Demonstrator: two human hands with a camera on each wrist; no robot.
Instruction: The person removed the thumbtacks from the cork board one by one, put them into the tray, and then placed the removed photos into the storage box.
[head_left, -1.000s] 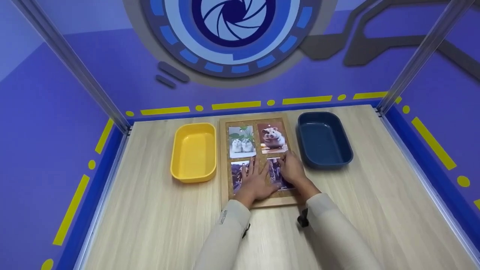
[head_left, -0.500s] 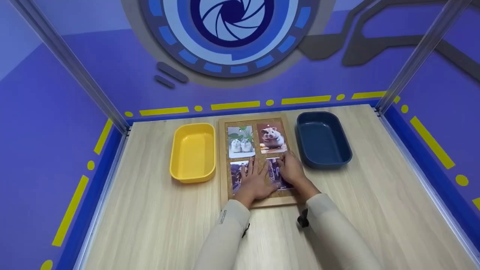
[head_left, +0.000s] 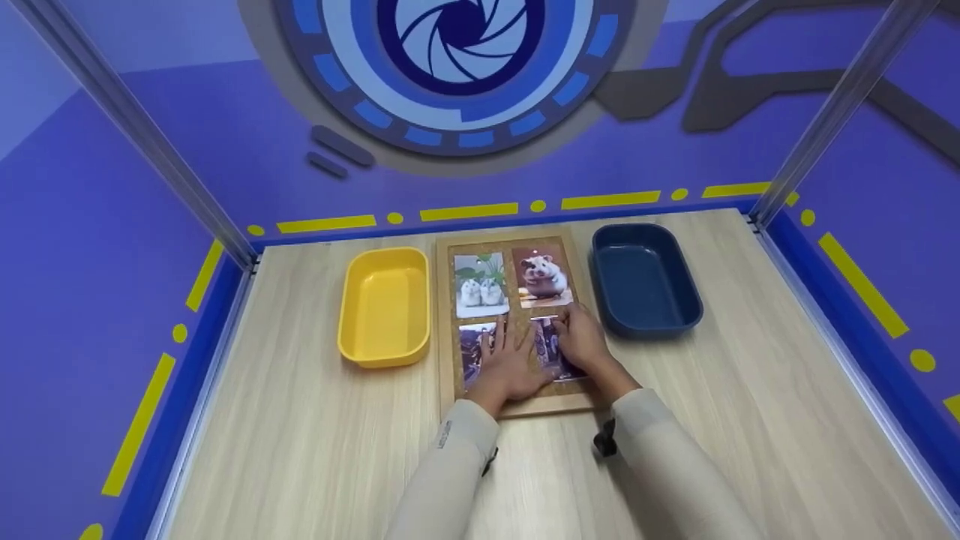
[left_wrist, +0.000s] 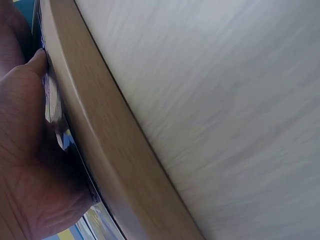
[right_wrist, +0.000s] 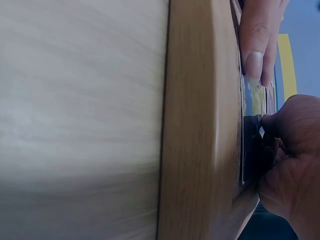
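neither hand has visibly moved: the left hand lies fingers spread on the board, the right hand curls over the photo between them, pinching what, i cannot tell; work there seems unfinished.

Below centre, the left hand and right hand touch a photo board; a yellow tray sits centre-left, a navy tray centre-right.

Head view high, facing forward and down, wrist views close, sharing wooden frame
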